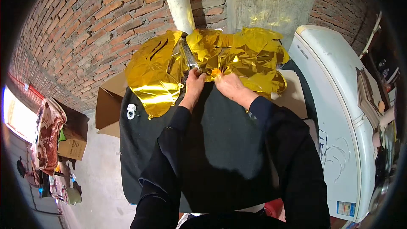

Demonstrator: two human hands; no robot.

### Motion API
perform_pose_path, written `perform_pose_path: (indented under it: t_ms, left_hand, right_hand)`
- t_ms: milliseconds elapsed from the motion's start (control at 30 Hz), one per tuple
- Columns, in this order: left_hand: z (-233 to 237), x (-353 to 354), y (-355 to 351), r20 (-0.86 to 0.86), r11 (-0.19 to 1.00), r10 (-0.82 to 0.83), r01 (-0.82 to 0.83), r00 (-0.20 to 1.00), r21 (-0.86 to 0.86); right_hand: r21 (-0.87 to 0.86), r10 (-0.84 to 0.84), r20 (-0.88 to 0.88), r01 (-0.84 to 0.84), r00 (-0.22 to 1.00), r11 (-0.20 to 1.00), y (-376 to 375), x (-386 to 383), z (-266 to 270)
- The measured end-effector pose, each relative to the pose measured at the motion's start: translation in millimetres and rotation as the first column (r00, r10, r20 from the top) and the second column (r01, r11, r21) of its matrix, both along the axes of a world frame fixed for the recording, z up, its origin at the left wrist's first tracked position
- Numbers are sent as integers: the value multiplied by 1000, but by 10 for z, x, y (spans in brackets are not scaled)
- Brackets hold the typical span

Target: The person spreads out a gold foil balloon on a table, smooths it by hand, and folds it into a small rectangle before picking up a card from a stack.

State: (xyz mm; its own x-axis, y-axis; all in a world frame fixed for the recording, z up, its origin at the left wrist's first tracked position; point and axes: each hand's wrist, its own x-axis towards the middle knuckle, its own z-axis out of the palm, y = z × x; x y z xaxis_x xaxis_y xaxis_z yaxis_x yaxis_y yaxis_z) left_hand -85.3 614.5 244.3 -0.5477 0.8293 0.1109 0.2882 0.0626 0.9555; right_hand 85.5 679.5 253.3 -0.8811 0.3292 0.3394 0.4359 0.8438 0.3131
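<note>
Crinkled gold foil balloons [157, 74], lying mostly flat, cover the far side of the black-covered table [229, 144]. My left hand [195, 85] is closed at their near edge, thumb and fingers pinching the foil. Close beside it, my right hand [231, 87] is a fist gripping a bunched part of the gold foil; what lies inside its fingers is hidden. A strip of clear plastic [189, 57] runs between the gold pieces, just beyond my left hand. Near the table's left edge sits a small white spool of string [132, 111].
An open cardboard box [111, 101] stands left of the table. To the right is a white chest freezer [339, 144], with flattened cardboard [292, 95] by the table's far right corner. A white pipe [177, 2] and a brick wall [97, 21] rise behind.
</note>
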Motion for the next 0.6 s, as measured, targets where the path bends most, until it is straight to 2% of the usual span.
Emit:
perform_pose_path:
  t_ms: [100,200,267,400,467,533,567,600]
  left_hand:
    - [5,-52,-4,353,993,46,-80,935,84]
    - [-78,-204,-77,472,990,-112,57,874,128]
    - [-84,-188,-99,468,990,-123,73,875,124]
    - [-78,-174,-60,404,991,-116,76,907,113]
    - [-110,-195,-15,381,991,-113,78,918,104]
    - [-89,-176,-4,424,996,-67,37,903,79]
    - [-78,-163,0,442,998,-39,14,896,59]
    - [-76,-153,8,459,999,-11,-8,889,40]
  right_hand:
    - [-175,-4,-267,-45,964,984,94,-51,44]
    - [-411,-111,-488,-116,866,904,46,-117,52]
    - [-501,-170,-569,-176,805,847,49,-177,44]
    - [-683,-310,-589,-254,747,685,75,-276,32]
    - [-715,-317,-589,-297,743,633,97,-283,36]
    - [-740,-324,-559,-283,763,610,80,-259,135]
    - [-782,-327,-517,-280,791,557,278,-307,-1]
    - [-788,-347,-531,-299,773,538,330,-320,49]
